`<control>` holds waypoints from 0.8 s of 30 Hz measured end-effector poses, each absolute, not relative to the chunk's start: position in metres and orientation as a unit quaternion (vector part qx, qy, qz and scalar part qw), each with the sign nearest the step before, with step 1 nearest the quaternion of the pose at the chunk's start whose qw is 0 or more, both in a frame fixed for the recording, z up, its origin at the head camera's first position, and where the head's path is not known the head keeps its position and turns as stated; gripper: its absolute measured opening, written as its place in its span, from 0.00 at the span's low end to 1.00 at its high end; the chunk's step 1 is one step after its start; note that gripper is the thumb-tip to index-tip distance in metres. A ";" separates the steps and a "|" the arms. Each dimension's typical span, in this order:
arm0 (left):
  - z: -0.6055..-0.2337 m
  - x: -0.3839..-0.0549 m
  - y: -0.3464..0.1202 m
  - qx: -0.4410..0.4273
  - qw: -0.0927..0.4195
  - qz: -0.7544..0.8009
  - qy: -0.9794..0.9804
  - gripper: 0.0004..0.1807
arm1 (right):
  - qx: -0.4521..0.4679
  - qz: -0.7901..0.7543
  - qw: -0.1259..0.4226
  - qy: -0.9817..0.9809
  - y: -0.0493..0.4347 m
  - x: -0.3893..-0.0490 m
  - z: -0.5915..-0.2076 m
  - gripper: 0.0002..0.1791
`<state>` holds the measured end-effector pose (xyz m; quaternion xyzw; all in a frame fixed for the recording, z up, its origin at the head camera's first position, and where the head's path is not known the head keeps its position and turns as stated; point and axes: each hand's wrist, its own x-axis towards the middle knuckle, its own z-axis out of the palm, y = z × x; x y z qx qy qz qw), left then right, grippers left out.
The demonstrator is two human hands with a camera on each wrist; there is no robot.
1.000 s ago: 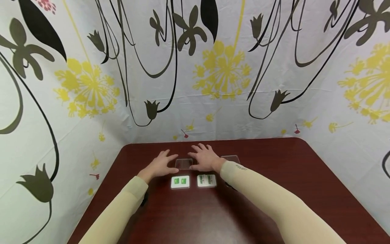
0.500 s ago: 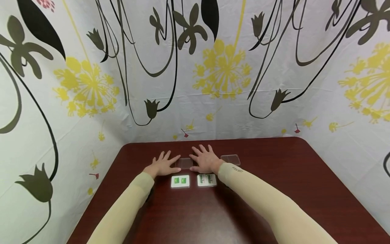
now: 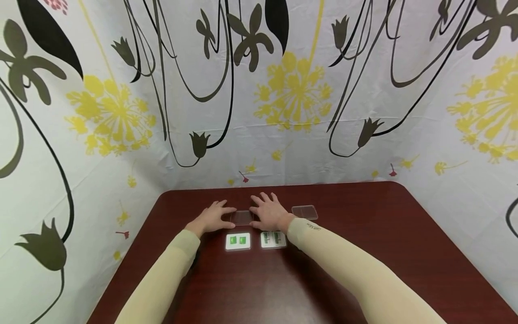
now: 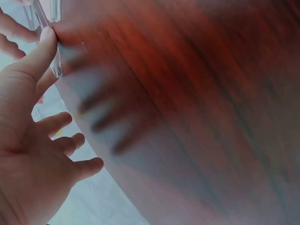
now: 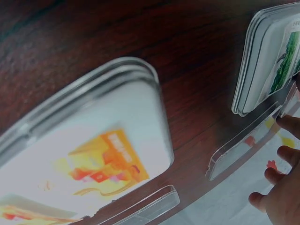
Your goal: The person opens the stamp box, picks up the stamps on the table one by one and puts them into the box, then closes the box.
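In the head view, a clear plastic case lid (image 3: 242,218) lies flat near the table's far edge, between both hands. My left hand (image 3: 209,217) holds its left end, thumb and index finger at opposite edges. The left wrist view shows the thumb tip against the clear lid (image 4: 57,63), other fingers spread. My right hand (image 3: 269,214) is at the lid's right end, thumb and index finger straddling it. Beneath the right palm is another clear lid (image 5: 241,140), seen in the right wrist view. Closer to the body lie two white cased cards (image 3: 238,241) with green pictures.
A further clear lid (image 3: 305,212) lies right of the right hand. A white cased card with an orange picture (image 5: 110,161) shows under the right wrist. The dark red table (image 3: 243,283) ends at a flower-patterned cloth (image 3: 259,166).
The left hand's fingers spread wider half a second ago, and its thumb and index finger have drawn closer to the lid's end. The right hand has barely moved; the cards stay put.
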<state>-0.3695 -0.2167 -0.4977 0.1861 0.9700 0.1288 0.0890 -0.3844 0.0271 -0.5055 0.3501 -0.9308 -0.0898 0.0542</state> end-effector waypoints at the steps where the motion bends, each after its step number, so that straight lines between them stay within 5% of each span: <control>1: -0.499 -0.370 -0.216 0.190 0.086 0.128 0.970 0.35 | 0.352 -0.089 0.056 -0.930 0.027 -0.384 -0.505 0.37; 24: -0.484 -0.352 -0.222 0.237 0.016 0.127 0.963 0.30 | 0.413 -0.052 0.104 -0.903 0.032 -0.378 -0.487 0.34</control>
